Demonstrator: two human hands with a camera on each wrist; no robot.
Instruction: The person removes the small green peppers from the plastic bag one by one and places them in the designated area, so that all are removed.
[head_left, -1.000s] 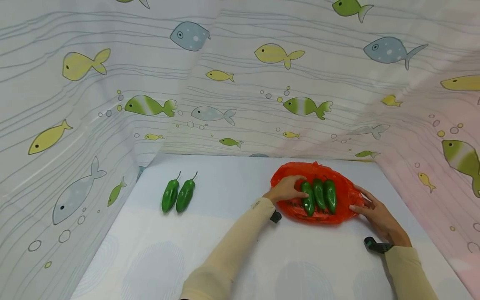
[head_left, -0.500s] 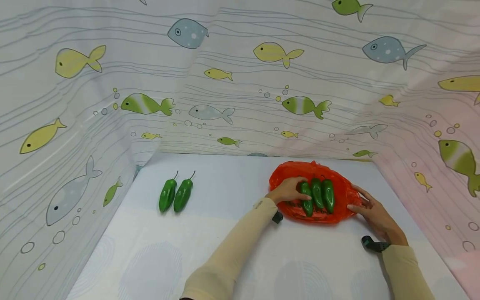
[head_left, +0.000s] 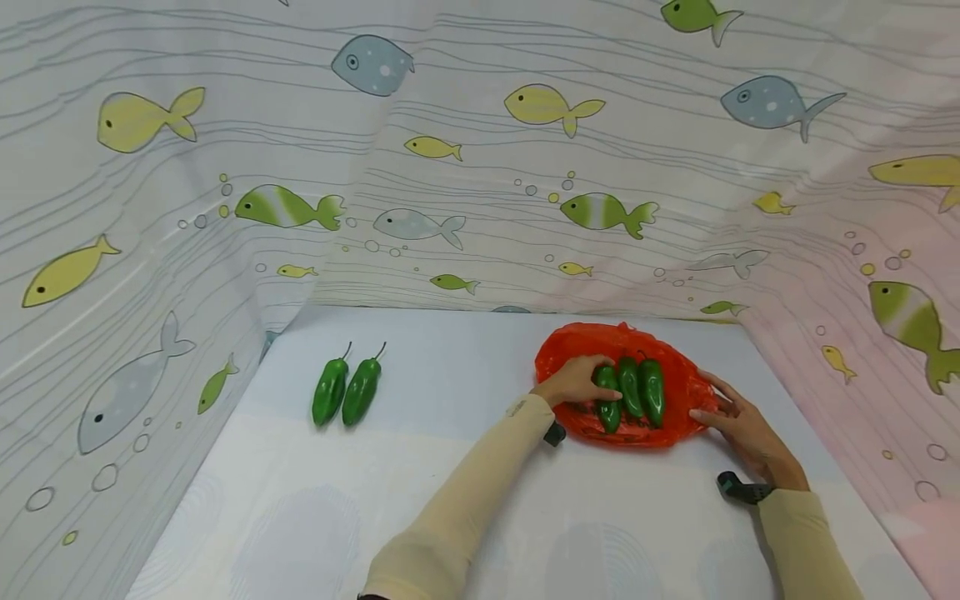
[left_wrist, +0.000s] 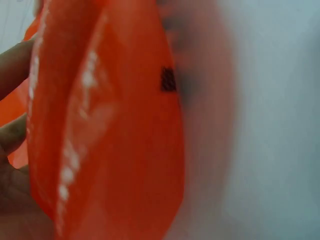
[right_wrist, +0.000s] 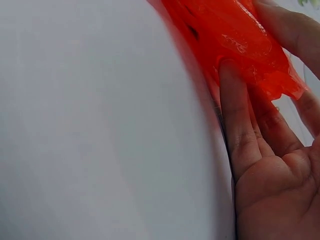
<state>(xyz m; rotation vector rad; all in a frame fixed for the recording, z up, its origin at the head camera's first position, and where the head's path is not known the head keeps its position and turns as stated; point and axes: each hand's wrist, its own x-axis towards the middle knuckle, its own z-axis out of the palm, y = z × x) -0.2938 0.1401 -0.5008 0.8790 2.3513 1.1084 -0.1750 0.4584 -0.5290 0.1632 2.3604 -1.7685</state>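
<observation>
Three glossy, deep-green peppers (head_left: 652,396) lie side by side, roughly parallel, on the spread red plastic bag (head_left: 681,400), which is thin, crinkled and shiny with dark print. Your left hand (head_left: 573,379) grips the leftmost of these, the near pepper (head_left: 609,418), between thumb and fingers. Your right hand (head_left: 750,429) pinches the bag's right edge, thumb on one side, fingers behind. Well apart, on your left, two long-stemmed peppers (head_left: 362,393) rest on the white table (head_left: 450,392). You have five peppers, one bag and two hands in view.
</observation>
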